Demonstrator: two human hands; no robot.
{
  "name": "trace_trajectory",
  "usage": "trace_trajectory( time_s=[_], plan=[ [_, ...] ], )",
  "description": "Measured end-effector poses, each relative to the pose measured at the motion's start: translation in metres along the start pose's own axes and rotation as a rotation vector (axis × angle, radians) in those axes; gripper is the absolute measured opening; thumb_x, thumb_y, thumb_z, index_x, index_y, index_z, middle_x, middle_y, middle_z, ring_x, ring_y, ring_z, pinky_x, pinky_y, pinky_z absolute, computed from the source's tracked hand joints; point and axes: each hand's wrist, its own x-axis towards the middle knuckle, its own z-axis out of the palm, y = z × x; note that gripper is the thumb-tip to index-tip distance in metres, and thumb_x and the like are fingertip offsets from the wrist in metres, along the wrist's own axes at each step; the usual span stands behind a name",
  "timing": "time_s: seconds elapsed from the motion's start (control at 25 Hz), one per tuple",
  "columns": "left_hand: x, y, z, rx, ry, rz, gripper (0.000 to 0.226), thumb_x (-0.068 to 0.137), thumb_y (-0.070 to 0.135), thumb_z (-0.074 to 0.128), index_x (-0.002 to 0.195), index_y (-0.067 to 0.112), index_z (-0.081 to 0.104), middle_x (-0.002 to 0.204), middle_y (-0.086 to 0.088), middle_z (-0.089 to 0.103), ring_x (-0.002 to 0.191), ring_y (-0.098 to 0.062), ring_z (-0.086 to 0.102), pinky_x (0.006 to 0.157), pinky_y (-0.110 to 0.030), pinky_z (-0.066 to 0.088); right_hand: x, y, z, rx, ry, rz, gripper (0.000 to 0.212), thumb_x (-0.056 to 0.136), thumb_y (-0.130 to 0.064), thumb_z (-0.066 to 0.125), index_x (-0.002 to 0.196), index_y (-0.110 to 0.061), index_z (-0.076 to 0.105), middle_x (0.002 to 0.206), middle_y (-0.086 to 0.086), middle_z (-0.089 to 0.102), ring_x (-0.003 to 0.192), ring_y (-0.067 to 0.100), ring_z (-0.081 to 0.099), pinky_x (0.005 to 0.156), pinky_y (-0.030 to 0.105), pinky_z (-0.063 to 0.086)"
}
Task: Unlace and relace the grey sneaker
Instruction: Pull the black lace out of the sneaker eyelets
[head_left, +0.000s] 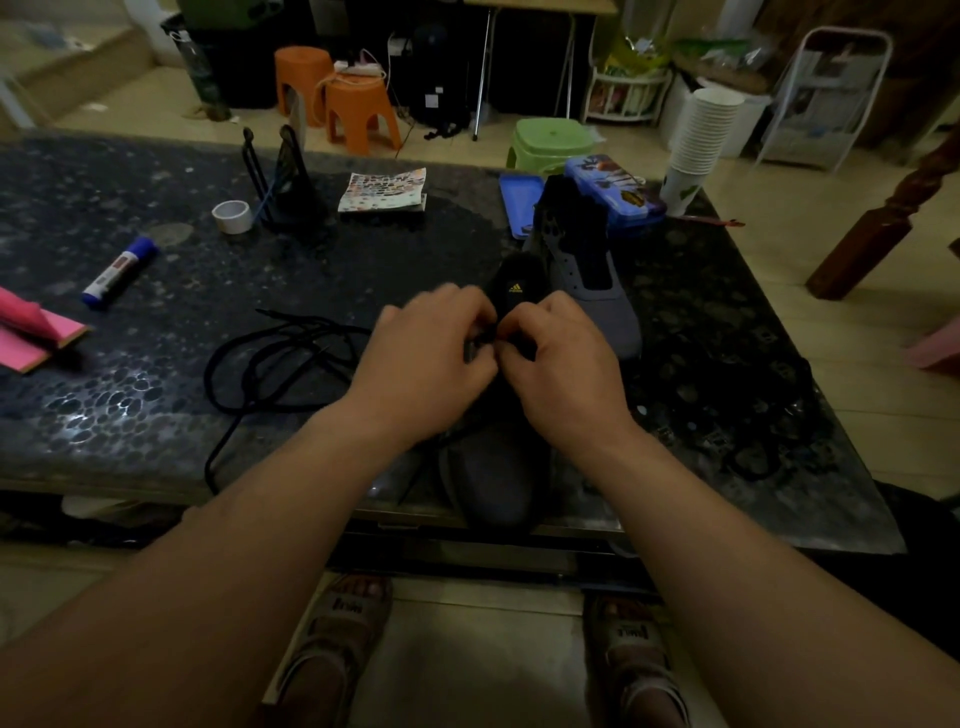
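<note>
Grey fabric sneaker (491, 478): toe near, tongue far; left hand (431, 358), right hand (558, 364) both pinch black cord lace (479, 341) midway.

L hand (431, 358), R hand (563, 364) pinching lace (311, 328), sneaker (488, 478)

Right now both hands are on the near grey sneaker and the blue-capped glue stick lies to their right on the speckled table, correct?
Not quite: the head view shows the blue-capped white glue stick lying to their left. The left hand and right hand are indeed on the near grey sneaker, on the dark speckled table.
</note>
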Motion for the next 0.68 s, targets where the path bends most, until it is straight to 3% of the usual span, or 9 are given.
trace_trajectory(
  time_s=[0.12, 0.24, 0.36, 0.44, 0.52, 0.6, 0.68],
  plan=[
    [0.001, -0.007, 0.006, 0.015, -0.067, -0.029, 0.009, 0.094, 0.033, 0.061, 0.103, 0.031, 0.061, 0.096, 0.01, 0.057, 0.094, -0.018, 0.059, 0.086, -0.043, 0.046, 0.0, 0.002, -0.003, 0.01, -0.022, 0.018, 0.009, 0.092, -0.029, 0.071, 0.1, -0.025, 0.072, 0.094, -0.009, 0.051, 0.087, 0.011, 0.055, 0.075, 0.032, 0.047],
    [0.001, -0.007, 0.009, -0.42, 0.036, -0.219, 0.002, 0.093, 0.02, 0.067, 0.092, 0.022, 0.066, 0.082, 0.01, 0.056, 0.069, -0.002, 0.055, 0.067, -0.022, 0.046, -0.001, 0.007, -0.009, 0.009, -0.08, 0.059, 0.019, 0.092, -0.03, 0.072, 0.111, -0.028, 0.069, 0.098, -0.012, 0.048, 0.089, 0.005, 0.053, 0.077, 0.025, 0.045],
    [-0.001, 0.001, 0.006, -0.932, -0.155, -0.561, 0.016, 0.095, 0.012, 0.063, 0.08, 0.017, 0.063, 0.064, 0.003, 0.051, 0.052, -0.01, 0.044, 0.049, -0.025, 0.032, 0.0, 0.009, -0.012, 0.026, -0.131, 0.091, 0.024, 0.094, -0.031, 0.072, 0.117, -0.029, 0.069, 0.099, -0.012, 0.047, 0.09, 0.004, 0.053, 0.081, 0.022, 0.045],
    [0.001, -0.001, 0.004, -0.862, -0.327, -0.559, 0.025, 0.095, 0.019, 0.066, 0.072, 0.02, 0.058, 0.058, 0.003, 0.046, 0.051, -0.011, 0.04, 0.047, -0.024, 0.029, 0.0, 0.008, -0.011, 0.025, -0.142, 0.087, 0.025, 0.094, -0.032, 0.073, 0.119, -0.029, 0.069, 0.101, -0.01, 0.048, 0.092, 0.007, 0.055, 0.082, 0.024, 0.046],
    [0.003, -0.002, 0.002, -0.803, -0.321, -0.509, 0.031, 0.096, 0.023, 0.069, 0.069, 0.02, 0.055, 0.058, 0.001, 0.044, 0.049, -0.009, 0.038, 0.046, -0.024, 0.028, -0.001, 0.007, -0.01, 0.028, -0.141, 0.088, 0.026, 0.094, -0.032, 0.072, 0.119, -0.029, 0.069, 0.1, -0.01, 0.048, 0.09, 0.007, 0.054, 0.08, 0.024, 0.045],
    [0.006, -0.005, 0.001, -1.108, -0.236, -0.558, 0.03, 0.096, 0.021, 0.064, 0.067, 0.021, 0.057, 0.064, 0.0, 0.047, 0.054, -0.01, 0.038, 0.052, -0.026, 0.029, -0.002, 0.006, -0.009, 0.035, -0.148, 0.106, 0.027, 0.095, -0.03, 0.072, 0.121, -0.029, 0.069, 0.099, -0.011, 0.048, 0.089, 0.005, 0.052, 0.08, 0.021, 0.042],
    [0.006, -0.006, -0.004, -1.362, -0.326, -0.65, 0.028, 0.097, 0.025, 0.054, 0.07, 0.02, 0.061, 0.069, 0.0, 0.051, 0.056, -0.012, 0.037, 0.056, -0.028, 0.028, -0.002, 0.006, -0.01, 0.028, -0.153, 0.116, 0.028, 0.095, -0.03, 0.071, 0.123, -0.029, 0.068, 0.099, -0.011, 0.047, 0.09, 0.005, 0.051, 0.08, 0.021, 0.04]
  ],
)
